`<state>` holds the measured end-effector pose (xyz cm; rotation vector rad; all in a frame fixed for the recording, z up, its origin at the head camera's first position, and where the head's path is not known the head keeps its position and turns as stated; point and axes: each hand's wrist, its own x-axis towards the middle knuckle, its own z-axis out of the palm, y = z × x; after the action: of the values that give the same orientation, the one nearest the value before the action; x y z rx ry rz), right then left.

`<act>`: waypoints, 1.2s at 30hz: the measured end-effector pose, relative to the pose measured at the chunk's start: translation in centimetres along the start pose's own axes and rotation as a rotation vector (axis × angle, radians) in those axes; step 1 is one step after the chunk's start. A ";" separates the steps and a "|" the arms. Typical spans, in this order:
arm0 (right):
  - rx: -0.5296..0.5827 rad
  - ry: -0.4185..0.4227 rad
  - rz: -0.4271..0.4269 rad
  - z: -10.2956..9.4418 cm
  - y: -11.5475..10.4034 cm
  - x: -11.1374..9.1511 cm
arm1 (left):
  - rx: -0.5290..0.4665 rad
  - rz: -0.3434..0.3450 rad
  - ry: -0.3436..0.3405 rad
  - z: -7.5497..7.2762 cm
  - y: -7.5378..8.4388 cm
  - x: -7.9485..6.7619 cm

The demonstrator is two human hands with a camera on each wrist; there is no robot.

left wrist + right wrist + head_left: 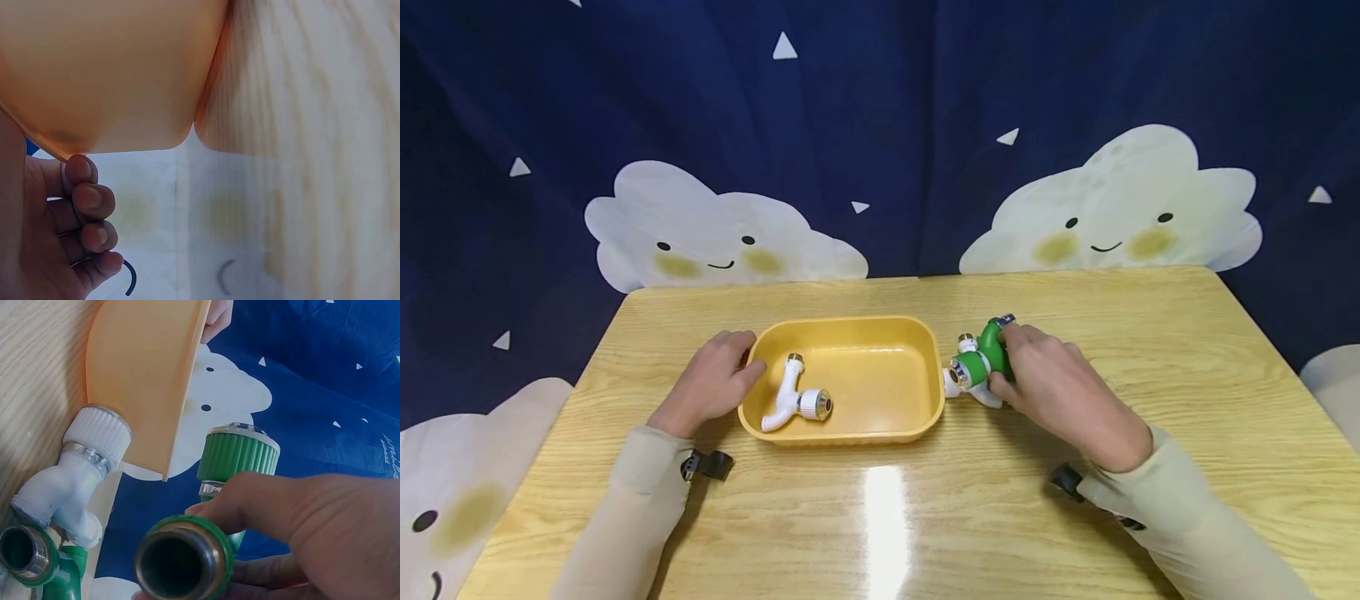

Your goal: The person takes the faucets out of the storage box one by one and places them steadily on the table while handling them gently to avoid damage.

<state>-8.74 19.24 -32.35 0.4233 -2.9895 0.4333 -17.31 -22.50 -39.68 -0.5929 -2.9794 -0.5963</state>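
Observation:
My left hand grips the left rim of a yellow plastic tray, thumb over the edge and fingers on the outside. Inside the tray, toward its left end, lies a white tap with a ribbed knob. Just beyond the tray's right end, my right hand holds a green tap by its body, raised above the table; its ribbed knob and threaded end show in the right wrist view. Below it lie another white tap, knob against the tray's end, and a second green tap, partly cut off by the frame.
The wooden table has its far edge close behind the tray. A dark blue curtain with smiling white clouds hangs behind it. Small black camera mounts are strapped to both wrists.

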 end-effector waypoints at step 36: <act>-0.009 -0.050 0.038 -0.2 1.2 0.5 | 0.007 -0.009 -0.006 -0.2 0.2 0.1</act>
<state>-9.57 20.30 -32.38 0.3821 -3.0511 0.4183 -17.31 -22.33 -39.44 -0.5821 -2.9901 -0.5859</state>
